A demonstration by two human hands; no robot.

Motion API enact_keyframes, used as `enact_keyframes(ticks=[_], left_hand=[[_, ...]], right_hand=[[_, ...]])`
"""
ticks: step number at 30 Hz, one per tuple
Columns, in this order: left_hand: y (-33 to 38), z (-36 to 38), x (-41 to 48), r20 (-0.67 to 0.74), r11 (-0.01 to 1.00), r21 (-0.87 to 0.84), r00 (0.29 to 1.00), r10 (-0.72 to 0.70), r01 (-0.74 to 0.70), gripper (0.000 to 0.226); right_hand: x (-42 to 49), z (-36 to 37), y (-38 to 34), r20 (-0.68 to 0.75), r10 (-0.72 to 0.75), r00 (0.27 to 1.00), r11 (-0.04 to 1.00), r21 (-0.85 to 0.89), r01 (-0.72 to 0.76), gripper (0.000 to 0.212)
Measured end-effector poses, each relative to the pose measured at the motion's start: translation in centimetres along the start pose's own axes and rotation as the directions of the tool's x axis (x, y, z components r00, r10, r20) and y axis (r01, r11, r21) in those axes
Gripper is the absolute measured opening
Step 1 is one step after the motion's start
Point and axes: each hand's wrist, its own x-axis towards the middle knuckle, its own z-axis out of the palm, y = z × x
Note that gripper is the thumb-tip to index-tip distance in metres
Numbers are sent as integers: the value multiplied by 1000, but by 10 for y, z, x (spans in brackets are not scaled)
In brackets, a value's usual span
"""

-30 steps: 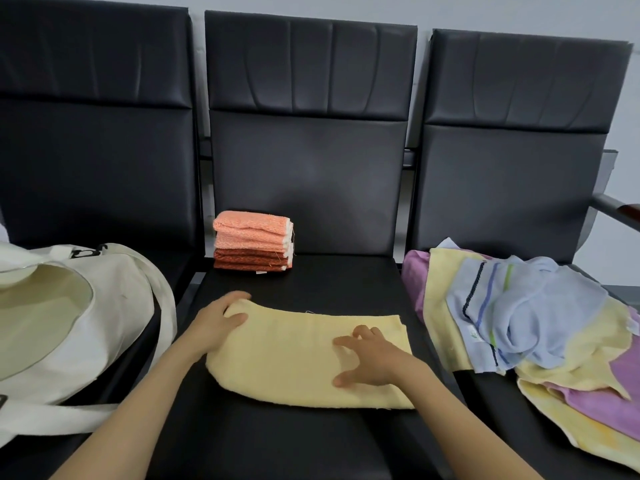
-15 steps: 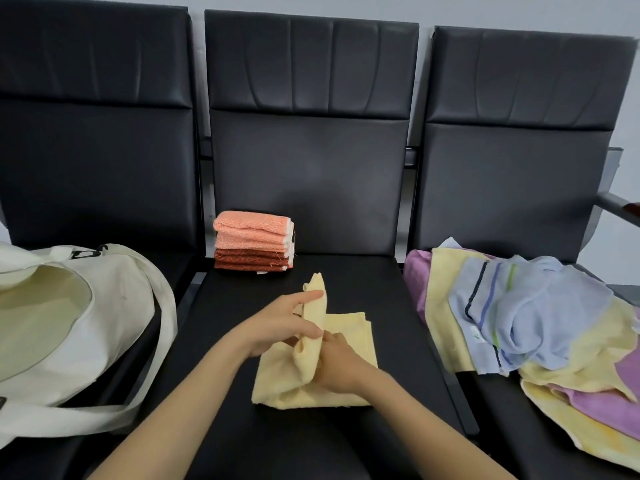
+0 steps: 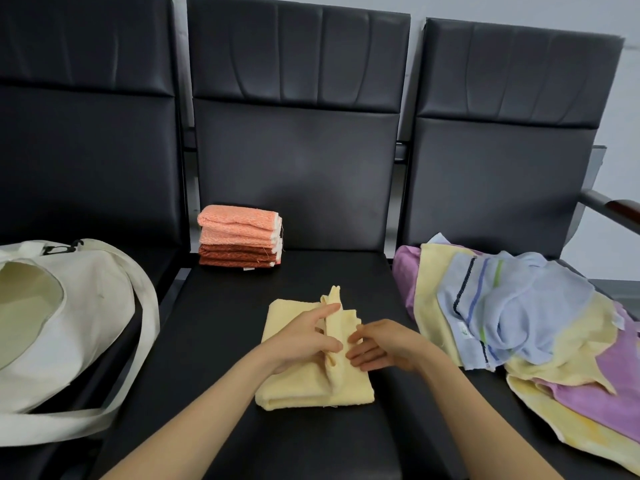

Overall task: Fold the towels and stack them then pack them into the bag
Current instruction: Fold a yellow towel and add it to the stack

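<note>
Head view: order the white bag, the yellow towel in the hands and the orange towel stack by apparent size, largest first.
1. white bag, though cropped.
2. yellow towel.
3. orange towel stack; it sits farther back, so this gap is unsure.

The left forearm (image 3: 194,420) and right forearm (image 3: 460,403) are bare along all their visible length, slender and smooth; the left grip (image 3: 304,341) and right grip (image 3: 384,344) are likewise bare hands.

Waiting-area setting, lobby or corridor type: three black padded seats (image 3: 298,174) joined side by side in one row, their high backs set against a plain pale wall (image 3: 485,8), with a metal armrest (image 3: 609,204) at the row's right end.
</note>
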Motion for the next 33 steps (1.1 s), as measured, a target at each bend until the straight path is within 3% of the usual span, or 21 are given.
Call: enact_keyframes(ticks=[2, 5, 8, 11, 14, 16, 19, 20, 22, 24, 25, 26, 28, 30, 33], left_hand=[[-3, 5, -1, 79, 995, -103, 997, 6, 2, 78], [-2, 2, -4, 82, 997, -83, 997, 6, 1, 66], [2, -7, -8, -60, 999, 26, 998, 27, -26, 36], [-3, -22, -7, -285, 963, 267, 951, 116, -37, 27], [-17, -33, -5, -358, 848, 530, 907, 221, 2, 32], [-29, -34, -4, -281, 742, 670, 933, 224, 24, 42], [-48, -26, -3, -136, 574, 817, 986, 102, 53, 68], [-54, -24, -2, -118, 536, 843, 989, 92, 51, 82], [-62, -22, 0, -117, 500, 864, 988, 99, 52, 98], [-67, -22, 2, -126, 492, 869, 986, 107, 58, 99], [-68, -21, 3, -129, 490, 870, 986, 107, 60, 99], [-69, -21, 2, -130, 486, 872, 985, 111, 61, 98], [-70, -20, 2, -138, 488, 871, 983, 119, 63, 99], [-70, -20, 0, -148, 498, 864, 982, 116, 71, 99], [-71, -24, -1, -162, 525, 848, 979, 121, 76, 97]], right_hand=[[2, 0, 1, -22, -2, 1000, 1000, -12, 2, 43], [7, -3, 4, -55, 1, 998, 1000, -27, -2, 50], [7, 0, 6, -45, -34, 998, 988, -149, 27, 40], [4, 1, 4, -51, -78, 996, 980, -189, 67, 32], [2, 0, 1, -30, -66, 997, 991, -121, 62, 35], [0, 2, 1, -41, -45, 998, 975, -219, 35, 36], [-5, 7, 0, -85, -26, 996, 930, -366, -7, 37], [-7, 9, -1, -132, -67, 989, 893, -451, 0, 37], [-7, 12, 0, -256, -319, 913, 740, -669, 70, 34], [-5, 21, 2, -221, -586, 780, 607, -758, 241, 39], [-3, 28, 4, -157, -651, 743, 545, -778, 312, 43], [0, 36, 7, -87, -670, 737, 481, -807, 342, 47], [9, 50, 17, -9, -587, 809, 410, -865, 288, 55], [16, 58, 26, -15, -474, 881, 404, -892, 202, 74], [20, 60, 33, -28, -451, 892, 415, -891, 182, 105]])
